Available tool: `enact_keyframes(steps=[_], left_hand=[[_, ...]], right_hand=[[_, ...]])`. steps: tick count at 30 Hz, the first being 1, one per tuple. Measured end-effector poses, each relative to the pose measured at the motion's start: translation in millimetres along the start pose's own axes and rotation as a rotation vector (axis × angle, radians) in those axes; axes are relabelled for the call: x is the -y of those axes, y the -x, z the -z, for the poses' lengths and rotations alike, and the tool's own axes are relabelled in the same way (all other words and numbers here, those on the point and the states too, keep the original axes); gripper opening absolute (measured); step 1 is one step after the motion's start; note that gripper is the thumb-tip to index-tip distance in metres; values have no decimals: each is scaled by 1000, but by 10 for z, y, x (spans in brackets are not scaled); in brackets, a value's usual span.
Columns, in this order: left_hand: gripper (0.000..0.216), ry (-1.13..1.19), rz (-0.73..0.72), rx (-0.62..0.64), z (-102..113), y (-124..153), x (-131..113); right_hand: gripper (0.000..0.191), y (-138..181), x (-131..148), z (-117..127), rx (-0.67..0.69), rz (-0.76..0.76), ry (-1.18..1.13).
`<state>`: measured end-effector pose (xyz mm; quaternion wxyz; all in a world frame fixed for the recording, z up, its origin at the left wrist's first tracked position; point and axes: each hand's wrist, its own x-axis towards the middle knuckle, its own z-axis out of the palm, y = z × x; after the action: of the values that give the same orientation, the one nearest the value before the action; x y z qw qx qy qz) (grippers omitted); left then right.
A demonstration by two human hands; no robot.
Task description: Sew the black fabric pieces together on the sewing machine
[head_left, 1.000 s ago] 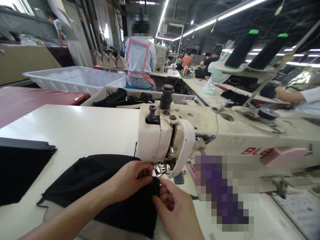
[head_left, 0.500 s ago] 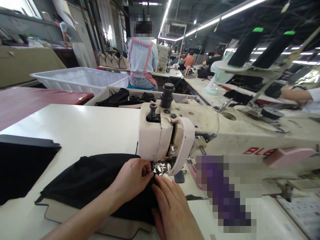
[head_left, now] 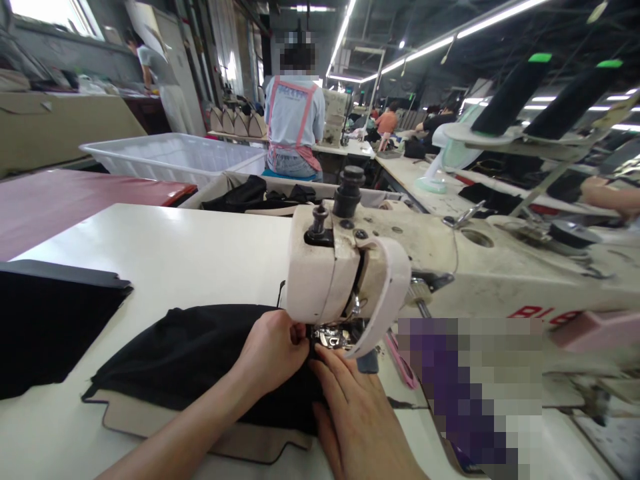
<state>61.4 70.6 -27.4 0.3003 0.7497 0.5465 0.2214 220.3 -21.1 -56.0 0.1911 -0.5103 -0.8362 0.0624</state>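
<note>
Feeding step: left hand (head_left: 273, 350) pinches black fabric (head_left: 190, 353) at presser foot (head_left: 333, 339), frame centre; right hand (head_left: 357, 417) lies flat on it, fingers extended. Next needs steady guiding.

Needle hidden behind sewing machine head (head_left: 325, 273); blurred patch (head_left: 470, 387) beside it.
</note>
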Motion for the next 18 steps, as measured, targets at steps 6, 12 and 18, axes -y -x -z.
enact_keyframes(steps=[6,12,18], left_hand=[[16,-17,-5,-29,-31,0,35],[13,-26,-7,-63,-73,0,58],[16,-5,10,-99,-108,15,54]], right_hand=[[47,22,-13,-34,-40,32,64],[45,-9,-33,-27,-62,51,78],[49,-14,-61,-23,-46,74,73]])
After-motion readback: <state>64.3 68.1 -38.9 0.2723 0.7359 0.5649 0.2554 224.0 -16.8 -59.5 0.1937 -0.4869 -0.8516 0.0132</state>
